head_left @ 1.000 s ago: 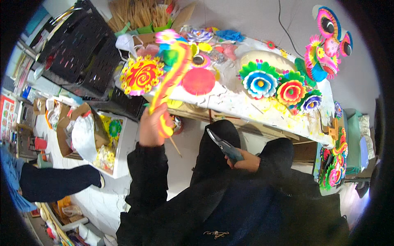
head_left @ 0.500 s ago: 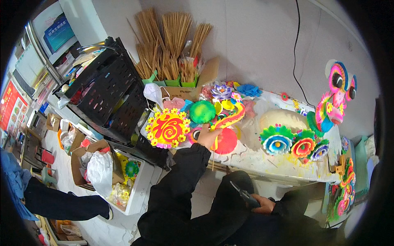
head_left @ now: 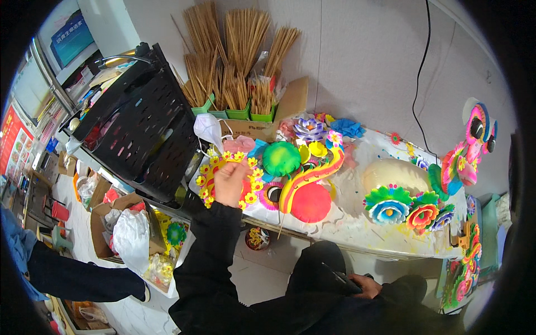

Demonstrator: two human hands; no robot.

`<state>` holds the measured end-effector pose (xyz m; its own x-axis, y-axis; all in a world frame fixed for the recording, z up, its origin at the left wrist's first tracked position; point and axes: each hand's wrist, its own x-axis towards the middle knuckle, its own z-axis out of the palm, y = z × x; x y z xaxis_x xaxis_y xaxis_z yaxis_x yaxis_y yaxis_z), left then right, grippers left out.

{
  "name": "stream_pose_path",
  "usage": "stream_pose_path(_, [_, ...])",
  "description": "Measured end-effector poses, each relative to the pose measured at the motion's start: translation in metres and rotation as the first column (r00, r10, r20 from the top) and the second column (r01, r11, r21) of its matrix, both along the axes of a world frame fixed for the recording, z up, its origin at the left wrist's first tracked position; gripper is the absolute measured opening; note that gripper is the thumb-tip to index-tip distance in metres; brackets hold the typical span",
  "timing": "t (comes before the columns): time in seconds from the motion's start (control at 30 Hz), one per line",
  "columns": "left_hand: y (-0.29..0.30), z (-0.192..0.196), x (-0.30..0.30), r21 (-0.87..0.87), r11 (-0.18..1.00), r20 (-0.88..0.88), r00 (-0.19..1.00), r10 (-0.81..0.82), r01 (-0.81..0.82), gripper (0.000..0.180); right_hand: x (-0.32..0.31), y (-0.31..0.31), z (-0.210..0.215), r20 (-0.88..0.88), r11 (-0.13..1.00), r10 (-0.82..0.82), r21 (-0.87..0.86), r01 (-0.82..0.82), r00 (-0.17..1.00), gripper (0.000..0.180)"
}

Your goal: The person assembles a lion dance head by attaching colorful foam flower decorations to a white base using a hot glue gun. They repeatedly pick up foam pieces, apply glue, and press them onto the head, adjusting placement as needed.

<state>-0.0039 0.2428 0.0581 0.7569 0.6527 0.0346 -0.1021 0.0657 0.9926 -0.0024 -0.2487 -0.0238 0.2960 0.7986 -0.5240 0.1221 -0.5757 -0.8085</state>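
Note:
My left hand [head_left: 230, 184] lies over the middle of a round red piece ringed with small yellow flowers [head_left: 257, 186]. Its fingers are bent together; whatever they hold, if anything, is hidden. Low over my lap, my right hand [head_left: 368, 286] is closed around dark-handled pliers [head_left: 341, 279], whose slim jaws point up and left. Right of my left hand are a green domed disc [head_left: 281, 158], a red domed disc [head_left: 311, 203] and a curved yellow-and-red strip [head_left: 315, 172]. A black-and-white eye piece [head_left: 273, 194] shows beside the red disc.
Bundles of thin sticks [head_left: 245, 42] stand in green holders at the back. Black stacked baskets [head_left: 139, 123] rise on the left. Coloured flowers [head_left: 389, 205] and a pink bird-like figure [head_left: 468, 146] occupy the table's right. A person's leg [head_left: 84, 273] is at far left.
My left hand has moved left from the red disc and curved strip to the flower-ringed piece. My right hand stays low with the pliers. The view has shifted slightly.

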Motion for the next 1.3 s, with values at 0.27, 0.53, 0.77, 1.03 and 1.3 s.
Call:
stream_pose_path(0.27, [0.182,0.05,0.11,0.368,0.894,0.16,0.964,0.212,-0.258,0.023,0.004,-0.003,-0.013,0.075,1.0,-0.006,-0.017,0.007,0.997,0.073])
stream_pose_path(0.53, [0.24,0.045,0.177,0.793,0.606,-0.293,0.906,0.305,0.053,0.023,-0.001,0.005,-0.008,0.102,0.979,-0.174,-0.085,0.183,0.979,0.068])
stream_pose_path(0.77, [0.249,0.037,0.193,0.893,0.444,-0.298,0.838,0.456,0.076,0.018,0.001,0.008,-0.015,0.075,0.963,-0.183,-0.186,0.194,0.98,0.07])
stream_pose_path(1.03, [0.227,0.06,0.178,0.878,0.433,0.0,0.905,0.426,-0.204,0.009,0.004,0.008,-0.013,0.046,0.968,-0.143,-0.201,0.149,0.989,0.075])
stream_pose_path(1.3, [0.1,0.196,0.075,0.404,0.885,0.584,0.81,-0.054,-0.232,0.014,0.01,0.013,0.004,-0.008,0.997,-0.079,-0.005,0.079,0.997,0.073])
